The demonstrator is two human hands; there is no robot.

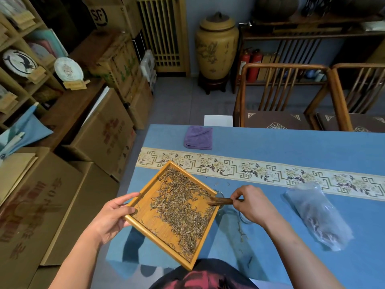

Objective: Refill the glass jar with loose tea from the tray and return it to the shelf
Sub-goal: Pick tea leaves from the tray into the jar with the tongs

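A square wooden tray (145,213) strewn with loose tea leaves (183,207) is lifted above the blue table, tilted toward its right corner. My left hand (112,217) grips the tray's left edge. My right hand (252,203) holds a small wooden scoop (220,200) whose tip rests among the leaves at the tray's right corner. The glass jar (221,195) stands on the table just under that corner, mostly hidden by tray and scoop. A clear glass lid (244,219) lies on the cloth below my right hand.
A clear plastic bag (318,215) with some tea lies to the right. A folded purple cloth (198,137) sits at the table's far left. Cardboard boxes (104,134) and wooden shelves (25,65) fill the left side; wooden chairs (283,94) stand behind the table.
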